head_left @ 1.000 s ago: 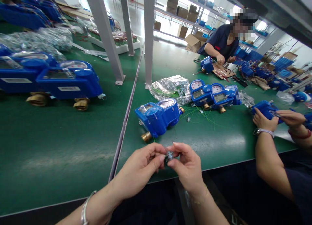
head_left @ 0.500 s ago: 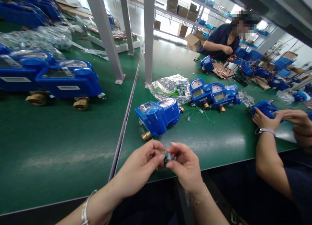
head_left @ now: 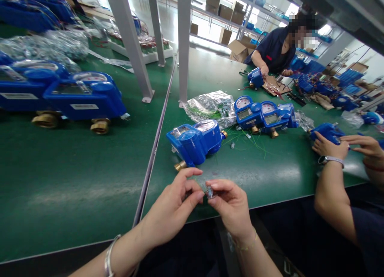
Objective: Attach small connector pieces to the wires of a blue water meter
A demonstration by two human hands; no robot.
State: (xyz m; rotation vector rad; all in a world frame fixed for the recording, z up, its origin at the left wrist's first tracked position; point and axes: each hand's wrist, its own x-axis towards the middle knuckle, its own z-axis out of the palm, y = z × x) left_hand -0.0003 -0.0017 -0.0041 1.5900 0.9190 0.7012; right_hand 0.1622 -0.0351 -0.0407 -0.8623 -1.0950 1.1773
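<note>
Between the thumb and fingers of my right hand (head_left: 231,203) is a small clear-blue plastic seal (head_left: 210,192). Close against it, my left hand (head_left: 180,205) pinches with thumb and fingers, its index finger raised; whatever lies in that pinch is too small to make out. Just beyond my hands, a blue water meter (head_left: 195,143) with brass ends rests on the green bench. Another small seal (head_left: 232,145) lies to the right of this meter, near loose green wires (head_left: 258,143).
Several blue meters (head_left: 261,115) and a clear bag of green wires (head_left: 210,107) sit farther back. More meters (head_left: 87,97) stand at left. Metal posts (head_left: 183,49) rise from the bench. A co-worker's hands (head_left: 333,145) handle a meter at right; another person (head_left: 273,49) works across.
My hands have drawn slightly apart, and my left index finger has lifted. The seal has shifted a little right with my right hand. The person across has reached to a meter.
</note>
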